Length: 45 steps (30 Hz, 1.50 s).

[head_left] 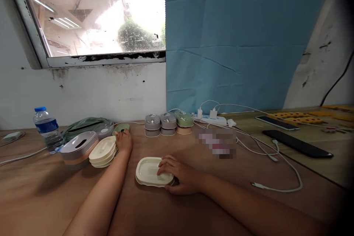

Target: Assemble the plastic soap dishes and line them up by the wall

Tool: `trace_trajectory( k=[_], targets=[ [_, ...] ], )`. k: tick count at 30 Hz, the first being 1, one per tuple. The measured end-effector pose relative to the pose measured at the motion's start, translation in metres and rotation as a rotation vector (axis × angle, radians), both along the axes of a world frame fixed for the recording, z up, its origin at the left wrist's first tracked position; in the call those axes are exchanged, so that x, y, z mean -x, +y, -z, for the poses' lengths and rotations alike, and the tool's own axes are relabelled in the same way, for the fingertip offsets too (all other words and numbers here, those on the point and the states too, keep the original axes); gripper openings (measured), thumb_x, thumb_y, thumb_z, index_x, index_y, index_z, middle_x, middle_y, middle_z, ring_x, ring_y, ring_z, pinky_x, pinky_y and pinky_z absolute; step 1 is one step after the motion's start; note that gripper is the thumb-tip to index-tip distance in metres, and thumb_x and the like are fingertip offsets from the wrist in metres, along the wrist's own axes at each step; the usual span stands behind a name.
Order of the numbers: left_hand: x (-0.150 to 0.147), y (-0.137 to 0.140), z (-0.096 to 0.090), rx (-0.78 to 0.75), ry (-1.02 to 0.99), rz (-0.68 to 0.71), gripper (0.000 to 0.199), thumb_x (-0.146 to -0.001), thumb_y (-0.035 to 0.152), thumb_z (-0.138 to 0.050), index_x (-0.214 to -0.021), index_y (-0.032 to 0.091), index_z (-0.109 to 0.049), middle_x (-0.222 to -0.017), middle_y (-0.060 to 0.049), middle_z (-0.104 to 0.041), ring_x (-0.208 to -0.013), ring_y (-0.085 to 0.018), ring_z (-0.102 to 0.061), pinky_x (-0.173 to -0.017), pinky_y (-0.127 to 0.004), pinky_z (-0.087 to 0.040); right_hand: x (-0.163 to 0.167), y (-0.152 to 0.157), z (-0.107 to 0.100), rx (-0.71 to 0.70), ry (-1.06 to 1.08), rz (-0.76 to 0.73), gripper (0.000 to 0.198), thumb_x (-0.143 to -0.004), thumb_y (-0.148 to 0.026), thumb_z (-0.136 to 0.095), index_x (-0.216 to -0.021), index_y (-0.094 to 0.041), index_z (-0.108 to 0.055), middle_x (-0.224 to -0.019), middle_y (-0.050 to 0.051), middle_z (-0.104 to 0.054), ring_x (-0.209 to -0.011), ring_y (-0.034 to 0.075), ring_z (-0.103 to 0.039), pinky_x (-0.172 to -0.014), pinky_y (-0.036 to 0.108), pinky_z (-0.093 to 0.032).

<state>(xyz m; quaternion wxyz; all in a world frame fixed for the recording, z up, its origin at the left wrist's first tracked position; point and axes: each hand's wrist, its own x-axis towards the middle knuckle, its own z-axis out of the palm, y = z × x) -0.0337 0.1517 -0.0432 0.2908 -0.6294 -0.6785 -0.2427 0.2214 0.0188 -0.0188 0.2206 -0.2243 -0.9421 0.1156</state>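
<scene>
In front of me a cream oval plastic lid (148, 171) lies flat on the brown tabletop. My right hand (182, 177) grips its right end, fingers over the top and thumb along the near edge. Farther back and left, my left hand (124, 142) has its fingers curled at a green oval piece (119, 128), which looks like a lid. The hand hides part of that piece. Just left of this wrist sits a stack of similar cream lids (102, 151). Beside the stack is a larger grey box with an orange-tan lower part (79, 147).
Small grey boxes (152, 123) and a green-topped box (184, 120) line the back, near a white power strip (210, 118). A water bottle (48, 129) and green pouch (85, 127) stand left. White cables (287, 190) and two phones (297, 143) lie right.
</scene>
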Motion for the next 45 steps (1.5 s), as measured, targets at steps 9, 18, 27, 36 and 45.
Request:
trace_trajectory(
  k=[9,18,27,36,45],
  targets=[
    [-0.002,-0.008,-0.002,-0.081,0.048,0.084,0.037,-0.083,0.007,-0.024,-0.108,0.003,-0.05,-0.089,-0.02,-0.059,-0.087,-0.029,-0.054,-0.088,-0.048,-0.027,0.0,0.001,0.0,0.007,0.008,0.002,0.034,-0.068,-0.026,-0.062,-0.101,-0.02,-0.056,-0.106,0.007,-0.05,-0.108,0.022,-0.04,-0.094,0.035,-0.032],
    [-0.003,-0.05,0.002,-0.394,-0.082,0.414,0.023,-0.084,0.02,-0.043,-0.104,0.012,-0.037,-0.097,-0.014,-0.052,-0.094,-0.025,-0.05,-0.082,-0.043,-0.034,-0.005,-0.005,0.0,0.023,0.112,0.071,0.062,-0.063,-0.02,-0.062,-0.119,-0.018,-0.035,-0.119,0.011,-0.044,-0.111,0.023,-0.042,-0.094,0.036,-0.036],
    [0.009,-0.108,-0.004,-0.18,-0.166,1.003,0.027,-0.081,0.011,-0.044,-0.099,0.022,-0.027,-0.102,-0.007,-0.054,-0.1,-0.018,-0.049,-0.084,-0.041,-0.04,-0.005,-0.002,0.004,-0.27,0.303,0.236,0.075,-0.066,-0.018,-0.057,-0.129,-0.021,-0.017,-0.136,0.013,-0.02,-0.127,0.028,-0.019,-0.102,0.046,-0.025],
    [-0.001,-0.131,-0.037,0.282,0.128,1.166,0.009,-0.081,0.012,-0.039,-0.08,0.018,-0.045,-0.102,-0.005,-0.058,-0.098,-0.018,-0.048,-0.086,-0.035,-0.035,-0.007,0.002,0.003,-0.045,0.214,0.345,0.075,-0.065,-0.027,-0.062,-0.131,-0.024,-0.027,-0.14,0.009,-0.014,-0.128,0.029,-0.015,-0.102,0.046,-0.023],
    [-0.004,-0.132,-0.037,0.273,0.238,1.285,0.013,-0.077,0.015,-0.04,-0.089,0.017,-0.045,-0.094,-0.007,-0.059,-0.089,-0.019,-0.052,-0.085,-0.037,-0.033,-0.009,0.007,0.006,0.19,0.121,0.278,0.068,-0.058,-0.042,-0.07,-0.117,-0.019,-0.043,-0.12,0.01,-0.044,-0.112,0.027,-0.04,-0.095,0.04,-0.033]
  ],
)
